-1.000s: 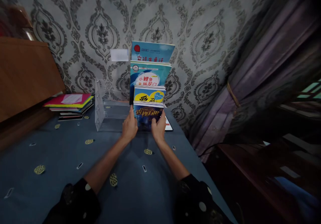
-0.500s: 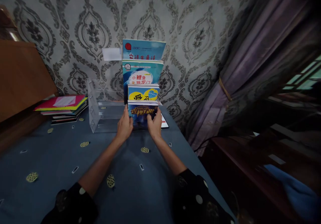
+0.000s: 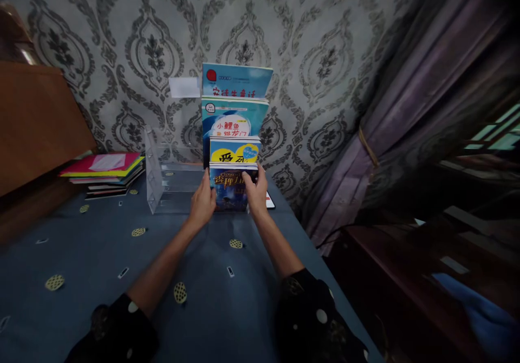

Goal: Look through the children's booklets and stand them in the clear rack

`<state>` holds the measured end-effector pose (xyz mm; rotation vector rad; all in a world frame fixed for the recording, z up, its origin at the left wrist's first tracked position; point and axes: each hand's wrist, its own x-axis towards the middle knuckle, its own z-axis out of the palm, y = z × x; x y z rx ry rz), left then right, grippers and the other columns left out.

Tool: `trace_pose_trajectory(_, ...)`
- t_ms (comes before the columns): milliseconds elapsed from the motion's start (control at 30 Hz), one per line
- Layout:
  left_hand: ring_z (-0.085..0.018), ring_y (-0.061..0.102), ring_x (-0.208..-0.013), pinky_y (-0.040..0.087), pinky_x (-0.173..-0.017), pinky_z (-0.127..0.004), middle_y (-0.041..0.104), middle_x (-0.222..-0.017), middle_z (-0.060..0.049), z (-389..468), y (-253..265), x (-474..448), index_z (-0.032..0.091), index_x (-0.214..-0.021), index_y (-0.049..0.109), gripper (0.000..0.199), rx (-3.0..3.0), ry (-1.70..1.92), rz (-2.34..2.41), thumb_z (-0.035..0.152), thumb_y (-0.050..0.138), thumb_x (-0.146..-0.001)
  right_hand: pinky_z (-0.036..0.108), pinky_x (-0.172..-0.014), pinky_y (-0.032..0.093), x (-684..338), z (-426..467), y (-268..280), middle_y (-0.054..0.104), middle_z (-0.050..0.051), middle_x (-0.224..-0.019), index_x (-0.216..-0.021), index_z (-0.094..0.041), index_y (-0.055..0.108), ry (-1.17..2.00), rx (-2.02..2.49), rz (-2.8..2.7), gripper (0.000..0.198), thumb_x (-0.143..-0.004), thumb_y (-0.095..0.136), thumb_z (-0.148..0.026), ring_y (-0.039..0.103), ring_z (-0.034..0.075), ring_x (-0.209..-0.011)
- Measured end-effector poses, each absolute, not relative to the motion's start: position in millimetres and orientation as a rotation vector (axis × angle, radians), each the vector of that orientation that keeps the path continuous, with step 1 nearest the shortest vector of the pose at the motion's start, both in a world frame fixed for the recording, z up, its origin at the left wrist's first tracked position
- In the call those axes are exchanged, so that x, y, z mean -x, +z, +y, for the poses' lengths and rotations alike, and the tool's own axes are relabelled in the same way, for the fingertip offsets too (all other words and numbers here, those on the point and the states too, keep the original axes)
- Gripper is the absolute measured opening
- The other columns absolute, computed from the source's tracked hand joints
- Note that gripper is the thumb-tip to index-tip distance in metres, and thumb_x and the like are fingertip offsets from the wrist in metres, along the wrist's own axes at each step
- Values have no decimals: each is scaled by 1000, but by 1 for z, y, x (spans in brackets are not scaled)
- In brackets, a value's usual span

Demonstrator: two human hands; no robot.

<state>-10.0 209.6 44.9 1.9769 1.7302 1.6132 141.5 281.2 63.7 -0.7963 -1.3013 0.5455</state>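
A dark blue book (image 3: pixel 229 192) with gold lettering stands at the front of a clear tiered rack (image 3: pixel 179 205). My left hand (image 3: pixel 202 200) grips its left edge, and my right hand (image 3: pixel 255 192) holds its right side with the thumb on the cover. Rising in steps behind it are a blue and yellow book (image 3: pixel 227 149), a teal book with a fish title (image 3: pixel 235 116) and a light blue book (image 3: pixel 239 80) at the top. The fingers behind the front book are hidden.
A stack of books and folders (image 3: pixel 109 169) with a pink one on top lies left of the rack. A phone or tablet (image 3: pixel 270 201) shows behind my right hand. Left is a brown wooden panel (image 3: pixel 40 119); right, a purple curtain (image 3: pixel 390 119) beyond the table edge.
My right hand has moved up along the book's right side, its thumb now higher on the cover. My left hand stays at the left edge. The view has shifted slightly.
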Motion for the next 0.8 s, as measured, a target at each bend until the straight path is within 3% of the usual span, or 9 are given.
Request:
trace_pose_trajectory(433,-26,44,-141,41,-113,-44,44,-154,-15,212,43,10,17,-159,19,74,-2008,1637,1732,12,44,-90,45,-97,49,-146,281,66,67,11,-117,-123,-17,60,648,796,-1299,48,-81,65,-39,61,26,-107)
trace_pose_trajectory(800,-30,43,-142,39,-114,-47,42,-155,-19,211,44,12,12,-158,23,73,-2007,1640,1694,13,45,-88,42,-91,51,-145,274,74,69,9,-110,-114,-16,62,662,790,-1273,43,-77,67,-39,63,25,-101)
